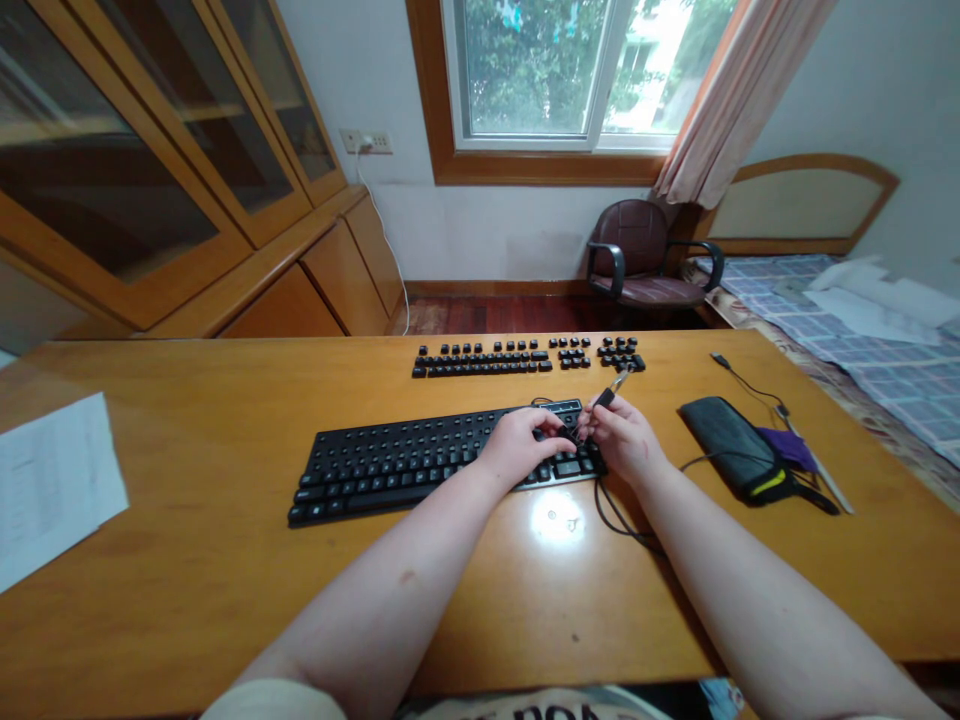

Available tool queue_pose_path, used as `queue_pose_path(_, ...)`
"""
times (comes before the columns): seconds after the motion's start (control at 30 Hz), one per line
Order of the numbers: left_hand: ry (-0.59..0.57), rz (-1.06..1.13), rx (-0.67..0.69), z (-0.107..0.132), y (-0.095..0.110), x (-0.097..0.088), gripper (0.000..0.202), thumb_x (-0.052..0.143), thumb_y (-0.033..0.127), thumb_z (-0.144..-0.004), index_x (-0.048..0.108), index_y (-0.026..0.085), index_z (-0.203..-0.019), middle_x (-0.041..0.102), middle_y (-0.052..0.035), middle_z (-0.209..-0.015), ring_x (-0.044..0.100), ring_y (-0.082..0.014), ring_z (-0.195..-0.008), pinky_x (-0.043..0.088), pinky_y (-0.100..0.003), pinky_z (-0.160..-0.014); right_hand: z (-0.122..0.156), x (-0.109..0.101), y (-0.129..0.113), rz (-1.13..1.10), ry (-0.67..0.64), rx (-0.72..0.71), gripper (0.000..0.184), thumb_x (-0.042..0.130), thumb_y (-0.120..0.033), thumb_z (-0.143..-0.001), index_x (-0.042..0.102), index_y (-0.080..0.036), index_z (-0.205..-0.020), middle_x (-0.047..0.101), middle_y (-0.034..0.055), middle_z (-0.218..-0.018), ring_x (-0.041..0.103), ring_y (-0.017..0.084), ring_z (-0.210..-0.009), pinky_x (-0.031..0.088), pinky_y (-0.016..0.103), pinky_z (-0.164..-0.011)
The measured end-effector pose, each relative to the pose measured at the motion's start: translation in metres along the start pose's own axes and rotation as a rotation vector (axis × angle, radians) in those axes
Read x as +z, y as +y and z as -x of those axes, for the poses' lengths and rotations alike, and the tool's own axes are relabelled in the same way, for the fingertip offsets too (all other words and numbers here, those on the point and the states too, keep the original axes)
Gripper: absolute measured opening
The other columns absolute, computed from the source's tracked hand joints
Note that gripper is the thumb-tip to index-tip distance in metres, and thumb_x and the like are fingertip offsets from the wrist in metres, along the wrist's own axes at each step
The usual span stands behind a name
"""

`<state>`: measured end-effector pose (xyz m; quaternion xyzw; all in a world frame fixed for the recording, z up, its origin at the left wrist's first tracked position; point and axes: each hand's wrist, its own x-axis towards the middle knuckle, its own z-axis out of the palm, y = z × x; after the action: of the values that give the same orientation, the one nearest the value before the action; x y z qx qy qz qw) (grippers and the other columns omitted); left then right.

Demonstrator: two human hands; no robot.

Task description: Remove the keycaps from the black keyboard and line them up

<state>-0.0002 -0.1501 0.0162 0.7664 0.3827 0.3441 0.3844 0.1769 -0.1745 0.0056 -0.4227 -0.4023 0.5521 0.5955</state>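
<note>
A black keyboard (375, 490) lies slightly slanted on the desk. Its upper rows are bare of keycaps, while caps still sit on the front rows and part of the number pad. My right hand (626, 440) grips a keycap puller (604, 398) with a black handle; one metal end points up and away, and thin wires reach down over the number pad. Beside it, my left hand (525, 440) pinches a small dark piece, seemingly a keycap (568, 434), at the wires. Behind the keyboard, loose keycaps (480, 360) stand in rows and groups.
A black cable (622, 525) loops to the right of the keyboard. Farther right lie a dark zip pouch (724, 445), a purple cloth (787, 448) and a USB plug with cord (720, 360). Paper (60, 480) rests at the left. A chair (637, 250) stands beyond the desk (225, 430).
</note>
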Motion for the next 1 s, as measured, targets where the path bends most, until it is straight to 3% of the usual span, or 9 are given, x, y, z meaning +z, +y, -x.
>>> queue_pose_path(0.17,0.074,0.034,0.103,-0.0008,-0.0012,0.0005,0.02,0.065,0.019,-0.074,0.068,0.02,-0.094,0.067,-0.0026,-0.09,0.061,-0.0142,-0.083,0.049,-0.028,-0.08,0.0008,-0.0013,-0.0031,-0.008,0.135,-0.222,0.006,0.062,-0.028,-0.07,0.059,-0.023,-0.072,0.058,0.0002,-0.071,0.059,0.017,-0.067,0.049,0.036,-0.071)
queue_pose_path(0.27,0.099,0.047,0.154,-0.0006,-0.0024,0.0007,0.023,0.057,0.011,-0.077,0.068,0.021,-0.094,0.067,-0.0036,-0.094,0.06,-0.0149,-0.09,0.049,-0.031,-0.085,0.0043,-0.003,-0.003,0.22,0.128,-0.308,0.004,0.06,-0.026,-0.071,0.06,-0.023,-0.072,0.058,0.0005,-0.073,0.056,0.016,-0.065,0.048,0.035,-0.069)
queue_pose_path(0.37,0.119,0.059,0.181,-0.0003,-0.0042,0.001,0.025,0.055,0.008,-0.076,0.068,0.021,-0.092,0.066,-0.0038,-0.093,0.06,-0.0152,-0.091,0.049,-0.032,-0.086,0.0082,-0.0016,-0.0036,0.492,0.048,-0.308,0.008,0.061,-0.027,-0.073,0.065,-0.022,-0.078,0.062,0.0023,-0.077,0.057,0.018,-0.072,0.047,0.034,-0.071)
queue_pose_path(0.47,0.12,0.069,0.206,0.0001,-0.0061,0.0018,0.025,0.055,0.006,-0.074,0.069,0.02,-0.089,0.065,-0.0038,-0.092,0.06,-0.0148,-0.091,0.048,-0.031,-0.087,0.0095,0.0019,-0.0035,0.619,-0.033,-0.253,0.022,0.068,-0.03,-0.07,0.068,-0.023,-0.091,0.067,0.0032,-0.085,0.059,0.019,-0.075,0.047,0.034,-0.072)
queue_pose_path(0.6,0.104,0.052,0.209,0.0011,-0.006,0.0024,0.027,0.055,0.006,-0.074,0.069,0.021,-0.092,0.064,-0.0033,-0.092,0.059,-0.0134,-0.088,0.048,-0.028,-0.086,0.007,0.003,0.0002,0.68,-0.04,-0.24,0.023,0.071,-0.032,-0.067,0.07,-0.023,-0.088,0.07,0.0031,-0.081,0.062,0.021,-0.074,0.048,0.036,-0.074)
queue_pose_path(0.77,0.08,0.028,0.117,0.0022,-0.0007,0.0009,0.044,0.063,0.016,-0.073,0.057,0.019,-0.117,0.064,-0.0035,-0.096,0.059,-0.011,-0.074,0.05,-0.027,-0.079,0.0039,-0.0003,0.003,0.607,-0.016,-0.238,0.022,0.07,-0.033,-0.069,0.07,-0.023,-0.088,0.07,0.005,-0.089,0.063,0.022,-0.082,0.048,0.039,-0.079)
queue_pose_path(0.9,0.043,-0.007,0.064,0.0015,0.0017,-0.0002,0.025,0.057,0.022,-0.08,0.064,0.019,-0.103,0.066,-0.0036,-0.092,0.06,-0.014,-0.08,0.049,-0.028,-0.079,0.0052,0.001,0.0016,0.673,0.052,-0.298,0.017,0.07,-0.031,-0.068,0.069,-0.023,-0.083,0.069,0.0041,-0.083,0.062,0.021,-0.078,0.048,0.038,-0.077)
queue_pose_path(1.0,0.051,-0.014,0.035,0.001,0.0005,0.0005,0.023,0.057,0.023,-0.081,0.065,0.02,-0.102,0.067,-0.0033,-0.09,0.061,-0.0147,-0.081,0.049,-0.028,-0.079,0.0064,0.0031,-0.0017,0.755,0.035,-0.349,0.015,0.07,-0.031,-0.068,0.069,-0.024,-0.081,0.068,0.004,-0.083,0.062,0.021,-0.077,0.048,0.037,-0.076)
